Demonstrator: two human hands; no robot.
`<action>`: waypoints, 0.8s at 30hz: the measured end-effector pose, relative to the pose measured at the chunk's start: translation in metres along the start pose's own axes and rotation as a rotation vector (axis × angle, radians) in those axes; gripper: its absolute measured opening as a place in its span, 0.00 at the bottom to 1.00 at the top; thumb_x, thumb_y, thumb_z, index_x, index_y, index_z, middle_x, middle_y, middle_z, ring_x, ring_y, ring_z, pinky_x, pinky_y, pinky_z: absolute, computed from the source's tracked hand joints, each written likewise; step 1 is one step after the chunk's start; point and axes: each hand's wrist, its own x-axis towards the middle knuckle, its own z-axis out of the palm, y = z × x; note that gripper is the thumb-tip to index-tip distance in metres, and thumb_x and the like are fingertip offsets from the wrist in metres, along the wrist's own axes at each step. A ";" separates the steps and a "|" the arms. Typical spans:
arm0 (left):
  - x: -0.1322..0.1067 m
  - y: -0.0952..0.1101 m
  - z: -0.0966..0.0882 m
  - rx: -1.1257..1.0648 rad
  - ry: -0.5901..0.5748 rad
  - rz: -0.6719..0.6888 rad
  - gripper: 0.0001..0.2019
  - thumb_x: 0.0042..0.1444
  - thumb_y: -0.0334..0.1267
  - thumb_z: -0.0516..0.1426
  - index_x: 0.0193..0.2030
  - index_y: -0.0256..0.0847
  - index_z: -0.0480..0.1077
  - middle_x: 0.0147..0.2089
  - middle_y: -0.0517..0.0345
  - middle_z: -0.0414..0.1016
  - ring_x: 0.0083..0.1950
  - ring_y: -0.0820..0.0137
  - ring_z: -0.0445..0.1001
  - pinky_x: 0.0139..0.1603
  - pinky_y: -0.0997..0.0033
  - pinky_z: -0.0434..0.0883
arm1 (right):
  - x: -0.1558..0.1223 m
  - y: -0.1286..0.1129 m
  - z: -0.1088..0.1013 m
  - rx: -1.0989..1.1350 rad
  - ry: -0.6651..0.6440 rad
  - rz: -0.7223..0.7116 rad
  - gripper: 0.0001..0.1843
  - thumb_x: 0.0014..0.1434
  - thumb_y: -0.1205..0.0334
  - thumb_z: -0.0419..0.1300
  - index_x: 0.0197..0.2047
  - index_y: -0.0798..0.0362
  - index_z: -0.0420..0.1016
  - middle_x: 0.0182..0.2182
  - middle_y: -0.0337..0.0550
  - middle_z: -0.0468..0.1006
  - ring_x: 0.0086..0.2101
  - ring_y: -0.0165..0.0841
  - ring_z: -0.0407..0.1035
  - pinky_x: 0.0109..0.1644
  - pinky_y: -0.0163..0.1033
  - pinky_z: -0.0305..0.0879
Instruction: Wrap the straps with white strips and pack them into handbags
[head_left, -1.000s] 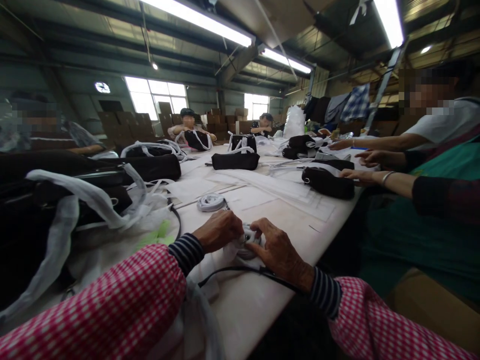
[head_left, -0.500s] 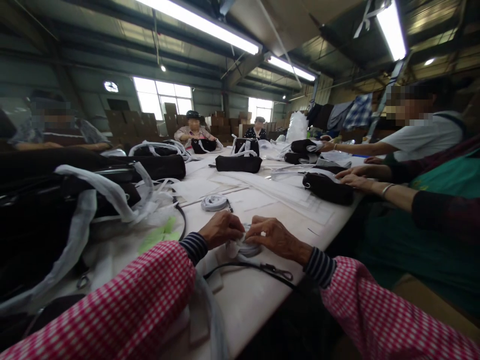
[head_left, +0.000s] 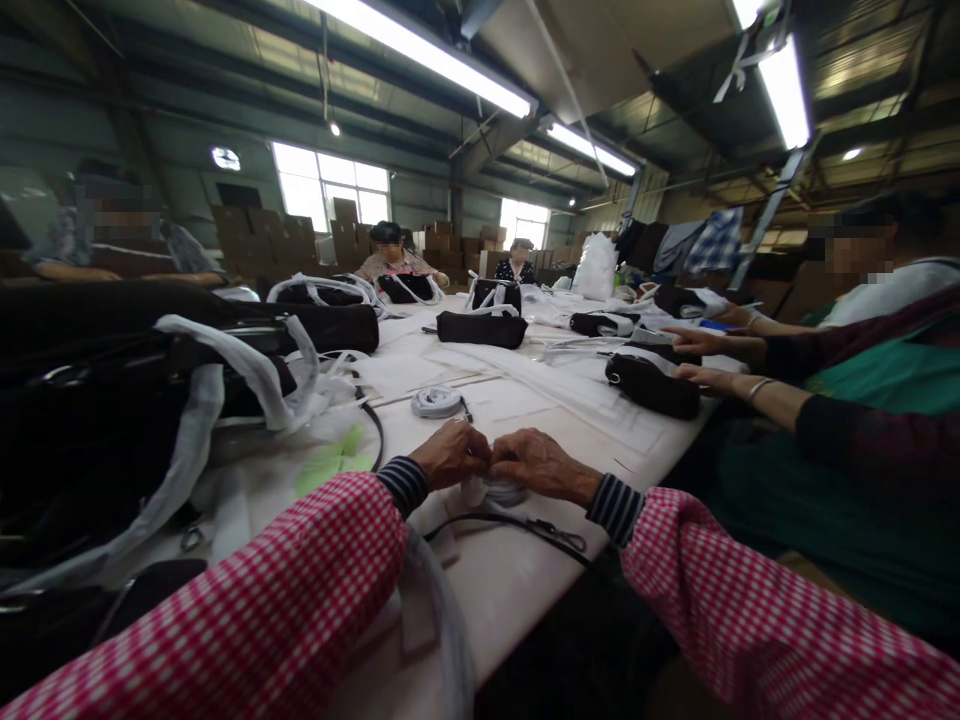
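Observation:
My left hand [head_left: 451, 455] and my right hand [head_left: 546, 465] meet over the table, fingertips pinched together at a coiled strap [head_left: 504, 492] in whitish wrapping. The fingers cover the top of the coil, so the exact spot they grip is hidden. Just beyond them lies a second wrapped strap coil [head_left: 436, 402] with a dark end sticking out. Closer to me, a thin black strap [head_left: 480, 517] curves across the table and ends in a metal snap hook [head_left: 562, 536].
Black bags [head_left: 90, 430] with white-wrapped handles [head_left: 225, 365] pile up at left. Another black bag [head_left: 481, 329] stands mid-table. At right, a co-worker's hands [head_left: 709, 380] rest by a black bag [head_left: 651, 383]. White sheets [head_left: 547, 385] cover the middle. Other people sit around the table.
My right hand has moved left, closing in on my left hand over the coil. The view has shifted slightly. At right, a co-worker's upper hand has lifted off the near bag.

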 end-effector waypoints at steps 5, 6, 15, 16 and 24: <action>-0.012 0.006 -0.001 0.042 0.065 -0.003 0.13 0.50 0.30 0.58 0.43 0.37 0.76 0.33 0.57 0.78 0.35 0.66 0.73 0.35 0.72 0.65 | 0.006 -0.006 -0.003 -0.041 -0.020 0.065 0.06 0.59 0.59 0.66 0.36 0.52 0.83 0.31 0.39 0.81 0.35 0.34 0.73 0.37 0.35 0.59; -0.015 0.008 -0.001 0.049 0.072 -0.003 0.13 0.51 0.31 0.58 0.44 0.37 0.75 0.34 0.56 0.78 0.35 0.66 0.74 0.36 0.71 0.66 | 0.008 -0.006 -0.004 -0.041 -0.032 0.075 0.06 0.58 0.59 0.67 0.35 0.52 0.83 0.30 0.39 0.80 0.34 0.33 0.72 0.36 0.35 0.59; -0.021 0.007 0.003 -0.033 0.072 -0.029 0.10 0.56 0.39 0.58 0.36 0.37 0.79 0.33 0.54 0.82 0.36 0.64 0.77 0.39 0.69 0.69 | 0.022 -0.004 -0.008 -0.088 -0.064 0.118 0.19 0.51 0.59 0.71 0.46 0.52 0.77 0.32 0.38 0.76 0.32 0.32 0.68 0.33 0.34 0.58; -0.019 0.005 0.003 -0.056 0.068 -0.036 0.10 0.55 0.40 0.59 0.35 0.37 0.79 0.33 0.54 0.82 0.36 0.64 0.78 0.39 0.69 0.70 | 0.023 -0.004 -0.008 -0.106 -0.071 0.102 0.20 0.51 0.58 0.71 0.47 0.51 0.77 0.35 0.39 0.76 0.35 0.34 0.69 0.36 0.35 0.59; -0.007 -0.005 0.003 -0.197 0.060 -0.124 0.08 0.44 0.35 0.62 0.31 0.36 0.80 0.29 0.56 0.81 0.33 0.65 0.77 0.35 0.70 0.70 | 0.021 0.005 -0.009 -0.177 -0.206 0.025 0.23 0.59 0.49 0.65 0.55 0.47 0.73 0.51 0.47 0.73 0.52 0.47 0.67 0.53 0.47 0.63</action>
